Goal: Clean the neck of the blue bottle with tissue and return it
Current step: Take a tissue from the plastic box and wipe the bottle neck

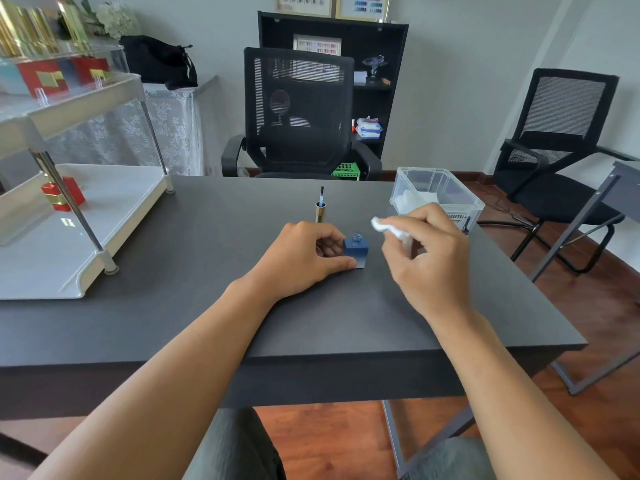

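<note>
A dark grey table [207, 306] fills the middle of an office-like room, with black mesh chairs beyond it. At its centre the left hand [304, 258] is closed on the blue bottle [355, 251], thumb along the front of the base and fingers behind, pinning it upright on the tabletop. The bottle's neck [357, 236] stands open and bare. Just to the right and slightly above it, the right hand [426, 251] pinches a wad of white tissue [382, 226] between thumb and fingers; the tissue is near the neck but apart from it.

Behind the bottle its gold cap [320, 212] stands inverted with the brush pointing up. A clear plastic bin [446, 192] holding more tissue sits at the far right, and a white two-tier rack [86, 216] with red bottles stands at the left.

The wipe itself looks about to start. It would go best with the tissue wrapped around the neck and twisted, the left hand holding firm so the bottle does not tip.
</note>
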